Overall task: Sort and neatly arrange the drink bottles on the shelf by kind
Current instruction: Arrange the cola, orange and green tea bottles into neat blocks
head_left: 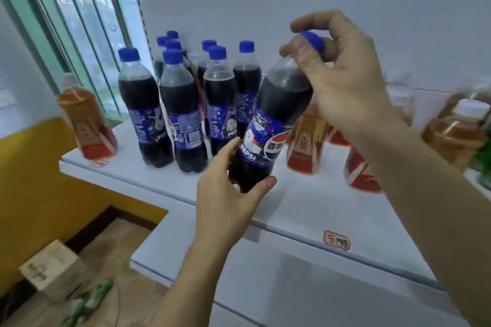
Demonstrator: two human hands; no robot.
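Floor, far left: a cardboard box (50, 268) and green bottles (87, 302), both blurred and cut by the frame edge.
Lone tea bottle (86, 119): one amber bottle at the left end of the white shelf (305, 210), standing apart from the rest.
Cola group (183, 103): eight blue-capped bottles counted, upright in a cluster (the back ones show little more than their caps, so the count is unsure).
Left hand (233, 194): curled round the base of the held Pepsi bottle (268, 127), thumb on its right side.
Held Pepsi bottle: tilted, cap leaning right, just right of the cola group and above the shelf's front part, between the two hands.
Right hand (342, 71): pinches the blue cap (312, 40) from above, hiding most of it.
Tea bottles, right (305, 146): at least four, smeared by blur and partly behind the right arm; no exact count.
Price tag (336, 240): red-edged, on the shelf's front lip, text unreadable.
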